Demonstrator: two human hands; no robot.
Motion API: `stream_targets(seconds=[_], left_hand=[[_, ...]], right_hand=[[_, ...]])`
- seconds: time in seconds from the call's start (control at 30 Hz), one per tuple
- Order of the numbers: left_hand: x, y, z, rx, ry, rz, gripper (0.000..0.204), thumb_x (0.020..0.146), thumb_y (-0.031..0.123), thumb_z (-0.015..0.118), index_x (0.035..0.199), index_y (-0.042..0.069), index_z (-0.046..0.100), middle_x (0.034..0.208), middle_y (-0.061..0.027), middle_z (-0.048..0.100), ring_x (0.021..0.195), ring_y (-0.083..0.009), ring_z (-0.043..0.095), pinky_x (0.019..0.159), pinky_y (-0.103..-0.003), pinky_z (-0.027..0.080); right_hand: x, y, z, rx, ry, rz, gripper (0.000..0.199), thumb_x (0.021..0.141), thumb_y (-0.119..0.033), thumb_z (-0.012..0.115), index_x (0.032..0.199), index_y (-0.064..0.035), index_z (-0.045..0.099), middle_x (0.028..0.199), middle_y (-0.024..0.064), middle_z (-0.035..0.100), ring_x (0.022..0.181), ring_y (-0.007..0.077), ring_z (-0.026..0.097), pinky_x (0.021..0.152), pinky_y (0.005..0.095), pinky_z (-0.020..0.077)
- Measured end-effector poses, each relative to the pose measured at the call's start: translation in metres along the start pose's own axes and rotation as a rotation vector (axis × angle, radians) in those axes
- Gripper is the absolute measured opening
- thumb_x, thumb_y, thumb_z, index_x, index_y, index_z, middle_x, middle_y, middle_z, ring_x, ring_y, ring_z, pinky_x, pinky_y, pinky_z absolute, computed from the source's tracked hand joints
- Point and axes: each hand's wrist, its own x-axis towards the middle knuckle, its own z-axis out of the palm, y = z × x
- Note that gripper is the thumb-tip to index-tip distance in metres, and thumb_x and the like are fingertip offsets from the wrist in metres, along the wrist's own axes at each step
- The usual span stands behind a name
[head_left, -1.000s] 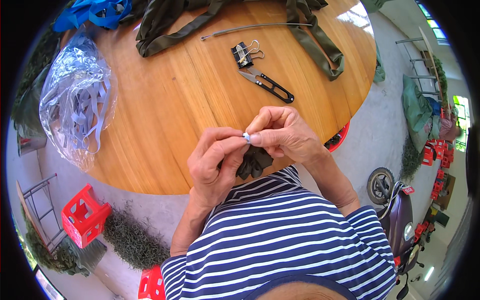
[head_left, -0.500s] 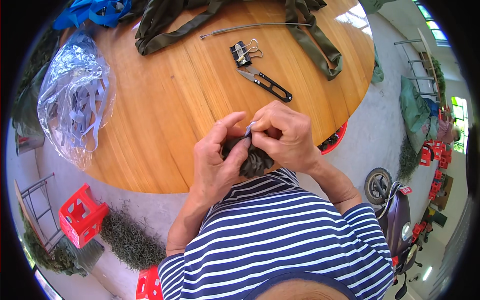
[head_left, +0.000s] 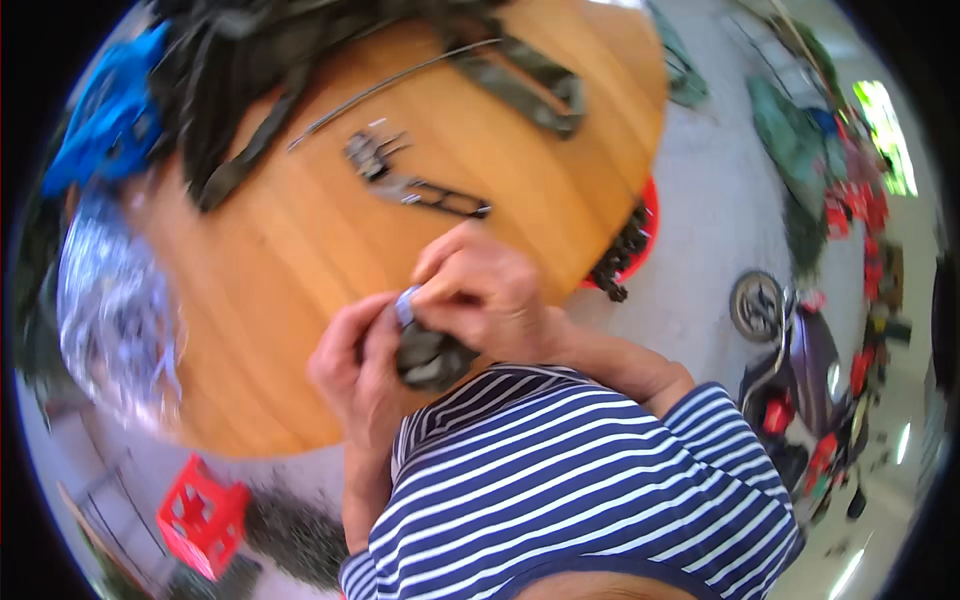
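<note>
My left hand (head_left: 362,362) pinches a pale lilac strip (head_left: 405,303) between thumb and forefinger. The fingertips of my right hand (head_left: 485,288) close on the same strip from the other side. Below it hangs a small gathered bundle of dark olive fabric (head_left: 435,358), close to my striped shirt and just over the near table edge. Beyond my hands lie black thread snips (head_left: 442,198) and a black binder clip (head_left: 366,158) with wire handles, both blurred. A thin grey rod (head_left: 375,92) lies farther back.
The round wooden table (head_left: 270,300) carries olive fabric (head_left: 235,95), a folded olive strip (head_left: 545,90), a blue bag (head_left: 110,120) and a clear bag of lilac bands (head_left: 115,300). A red basin (head_left: 650,225), red stool (head_left: 203,515) and motorbike (head_left: 805,370) stand around it.
The whole view has turned and blurred, shifting the table's things leftward. My fingertips have come together, and more of the lilac strip shows between them.
</note>
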Motion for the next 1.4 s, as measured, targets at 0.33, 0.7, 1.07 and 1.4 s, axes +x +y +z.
stream_targets(seconds=[0.33,0.7,1.07,1.4], left_hand=[[0.010,-0.012,-0.008,-0.100,0.035,0.059,0.018,0.086,0.018,0.053,0.090,0.000,0.051,0.067,-0.0080,0.056,0.050,-0.0126,0.053,0.046,-0.021,0.042],[0.007,-0.003,0.014,-0.154,0.066,-0.028,0.018,0.089,0.017,0.052,0.093,-0.001,0.052,0.076,-0.0088,0.060,0.053,-0.0120,0.055,0.049,-0.022,0.044],[0.002,0.007,0.002,0.192,0.099,0.143,0.015,0.089,0.014,0.053,0.090,0.000,0.053,0.074,-0.0034,0.056,0.061,-0.0081,0.053,0.056,-0.019,0.041],[-0.002,0.009,-0.010,0.018,-0.069,-0.070,0.009,0.088,0.008,0.049,0.083,0.001,0.052,0.070,-0.0014,0.050,0.055,-0.0059,0.047,0.048,-0.018,0.038]], right_hand=[[-0.020,-0.006,-0.058,0.285,0.036,0.337,0.010,0.075,0.002,0.065,0.080,-0.0035,0.059,0.080,0.0035,0.059,0.066,0.0064,0.054,0.055,0.0186,0.0419],[0.000,-0.005,-0.048,-0.065,-0.038,0.083,0.026,0.069,-0.002,0.071,0.093,-0.0048,0.061,0.078,0.0064,0.059,0.056,0.0114,0.053,0.048,0.0226,0.0435],[0.018,-0.004,-0.016,0.070,-0.092,-0.014,0.014,0.073,-0.001,0.067,0.084,-0.0040,0.058,0.077,0.0084,0.058,0.068,0.0159,0.056,0.054,0.0245,0.0465],[0.024,-0.028,-0.032,0.658,-0.446,0.809,0.010,0.088,-0.010,0.054,0.089,-0.0012,0.050,0.077,0.0077,0.061,0.070,0.0077,0.056,0.060,0.0212,0.0458]])
